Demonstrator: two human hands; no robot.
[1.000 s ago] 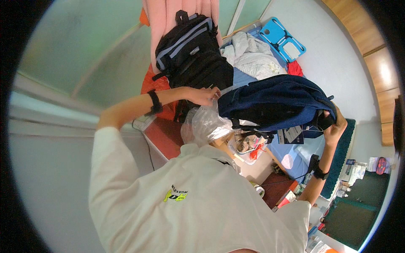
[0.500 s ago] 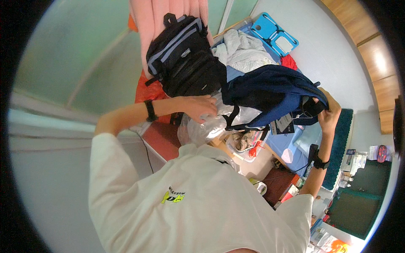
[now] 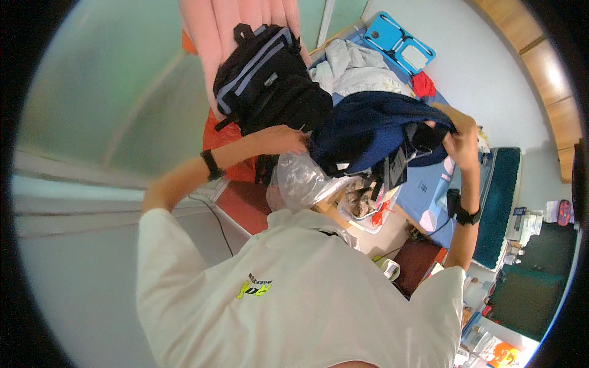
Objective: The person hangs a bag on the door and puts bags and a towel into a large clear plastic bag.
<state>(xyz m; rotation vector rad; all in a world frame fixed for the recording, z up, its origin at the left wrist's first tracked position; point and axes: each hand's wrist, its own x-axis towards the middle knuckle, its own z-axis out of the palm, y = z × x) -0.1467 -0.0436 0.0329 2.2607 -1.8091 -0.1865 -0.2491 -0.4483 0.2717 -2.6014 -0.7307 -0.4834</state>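
Observation:
A dark blue backpack [image 3: 362, 132] is held up between my two hands, sagging in the middle. My right hand [image 3: 461, 136] grips its right end, thumb inside and fingers wrapped round the edge. At its left end my left hand [image 3: 285, 140] is closed on the fabric, fingertips partly hidden. A black tag [image 3: 396, 168] hangs below the backpack. Under my left hand lies a crumpled clear plastic bag [image 3: 300, 181]. A black backpack with grey stripes [image 3: 270, 80] leans just beyond my left hand, against a pink cloth [image 3: 224, 37].
Behind lies a bed with a white quilt [image 3: 362, 70], a bright blue case [image 3: 402, 43] and a red cloth [image 3: 423, 84]. Below is a clear bin [image 3: 367, 211] of small items. A dark teal mat [image 3: 496, 208] and crowded shelves stand right; a cable [image 3: 215, 214] hangs left.
The blue backpack has moved left and bunched up, its right end drawn in by my right hand. My left hand has risen from beside the plastic bag to the backpack's left end.

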